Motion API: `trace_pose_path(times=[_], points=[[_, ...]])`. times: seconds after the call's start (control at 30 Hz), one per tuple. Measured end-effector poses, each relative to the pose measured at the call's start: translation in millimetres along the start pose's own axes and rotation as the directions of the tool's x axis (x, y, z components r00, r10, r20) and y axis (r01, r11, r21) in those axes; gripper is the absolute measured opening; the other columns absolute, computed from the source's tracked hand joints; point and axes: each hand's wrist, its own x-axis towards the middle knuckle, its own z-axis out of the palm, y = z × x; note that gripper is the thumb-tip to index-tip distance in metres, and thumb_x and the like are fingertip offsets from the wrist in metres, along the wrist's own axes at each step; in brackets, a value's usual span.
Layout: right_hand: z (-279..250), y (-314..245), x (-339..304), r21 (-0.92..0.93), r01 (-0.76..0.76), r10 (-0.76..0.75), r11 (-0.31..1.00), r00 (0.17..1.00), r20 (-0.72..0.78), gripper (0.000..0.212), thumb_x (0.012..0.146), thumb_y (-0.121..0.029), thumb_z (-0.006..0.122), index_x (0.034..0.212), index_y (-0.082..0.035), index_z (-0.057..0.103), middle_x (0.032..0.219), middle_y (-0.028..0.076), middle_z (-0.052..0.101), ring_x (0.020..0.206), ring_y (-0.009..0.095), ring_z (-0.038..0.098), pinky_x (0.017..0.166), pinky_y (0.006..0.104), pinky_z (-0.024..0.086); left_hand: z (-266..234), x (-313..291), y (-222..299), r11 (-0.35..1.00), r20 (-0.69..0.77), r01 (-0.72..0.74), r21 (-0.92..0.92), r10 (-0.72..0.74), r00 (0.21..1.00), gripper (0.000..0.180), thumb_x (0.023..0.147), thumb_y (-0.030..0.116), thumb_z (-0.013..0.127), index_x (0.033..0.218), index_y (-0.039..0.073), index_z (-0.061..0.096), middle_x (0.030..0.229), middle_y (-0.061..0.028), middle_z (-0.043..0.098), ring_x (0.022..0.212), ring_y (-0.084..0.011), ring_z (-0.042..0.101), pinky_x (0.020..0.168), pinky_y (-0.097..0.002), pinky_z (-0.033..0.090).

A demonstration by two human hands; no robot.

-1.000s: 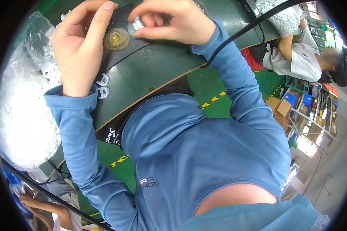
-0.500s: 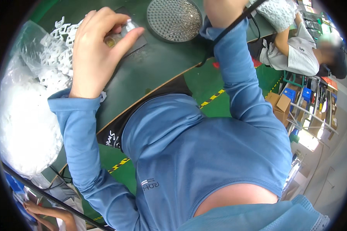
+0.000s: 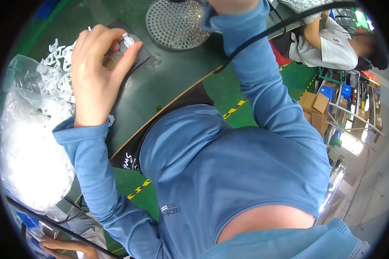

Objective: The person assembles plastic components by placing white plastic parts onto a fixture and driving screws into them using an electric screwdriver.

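Note:
My left hand [image 3: 93,69] pinches a small white plastic part [image 3: 128,40] between thumb and forefinger. It holds the part over a dark flat block [image 3: 139,57] on the table. A round yellowish piece on that block shows partly under the palm. My right hand [image 3: 233,5] is cut off by the upper edge, so its fingers do not show. Just left of it stands a round grey dish [image 3: 166,26] with a dimpled bottom, and small metal screws [image 3: 192,26] lie in its right side. A dark object [image 3: 177,1] pokes in over the dish's top; its kind cannot be made out.
Loose white plastic parts [image 3: 56,84] spill from a clear plastic bag [image 3: 34,151] at the left of the green table [image 3: 168,75]. A black cable [image 3: 285,26] crosses my right forearm. Another person [image 3: 322,45] sits at the upper right; another person's hands [image 3: 52,244] show lower left.
The view has shifted, so the dish and block sit further left. My right hand has moved up and left, further out of the picture. My left hand keeps its pinch on the white part.

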Motion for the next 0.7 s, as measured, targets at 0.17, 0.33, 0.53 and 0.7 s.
trace_pose_path(times=[0.17, 0.33, 0.53, 0.7], points=[[16, -20, -3, 0.030, -0.286, 0.284, 0.958, 0.923, -0.258, 0.038, 0.098, -0.036, 0.067, 0.099, 0.001, 0.064, 0.063, 0.006, 0.058, 0.047, 0.012, 0.053, 0.046, 0.0256, 0.043, 3, 2, -1, 1.000, -0.011, -0.012, -0.017, 0.012, 1.000, 0.026, 0.076, 0.009, 0.084, 0.094, 0.002, 0.067, 0.078, -0.0066, 0.054, 0.075, -0.0247, 0.052, 0.069, -0.0370, 0.044], [-14, 15, -10, -0.005, 0.045, -0.044, 0.999, 0.998, 0.045, 0.037, 0.097, -0.036, 0.069, 0.092, 0.000, 0.064, 0.062, 0.006, 0.058, 0.047, 0.012, 0.054, 0.046, 0.0253, 0.043, 1, -1, -1, 0.999, -0.035, -0.030, 0.025, 0.031, 0.999, 0.028, 0.074, 0.007, 0.085, 0.095, 0.000, 0.068, 0.082, -0.0072, 0.056, 0.077, -0.0248, 0.052, 0.070, -0.0362, 0.045], [-10, 11, -11, -0.002, 0.042, -0.042, 0.999, 0.997, -0.069, 0.037, 0.096, -0.036, 0.070, 0.093, 0.001, 0.064, 0.061, 0.006, 0.058, 0.046, 0.013, 0.054, 0.045, 0.0259, 0.043, 1, -2, 0, 1.000, -0.017, -0.009, 0.030, 0.009, 1.000, 0.028, 0.074, 0.008, 0.086, 0.095, -0.001, 0.069, 0.084, -0.0076, 0.056, 0.078, -0.0251, 0.052, 0.071, -0.0358, 0.046], [-19, 20, -9, -0.026, 0.007, -0.006, 1.000, 0.999, 0.041, 0.037, 0.098, -0.035, 0.068, 0.099, 0.001, 0.061, 0.063, 0.007, 0.058, 0.046, 0.013, 0.054, 0.045, 0.0259, 0.044, -2, -3, 0, 0.998, -0.023, -0.011, 0.055, 0.013, 1.000, 0.031, 0.073, 0.008, 0.086, 0.098, -0.001, 0.070, 0.086, -0.0078, 0.057, 0.079, -0.0248, 0.053, 0.072, -0.0356, 0.046]])
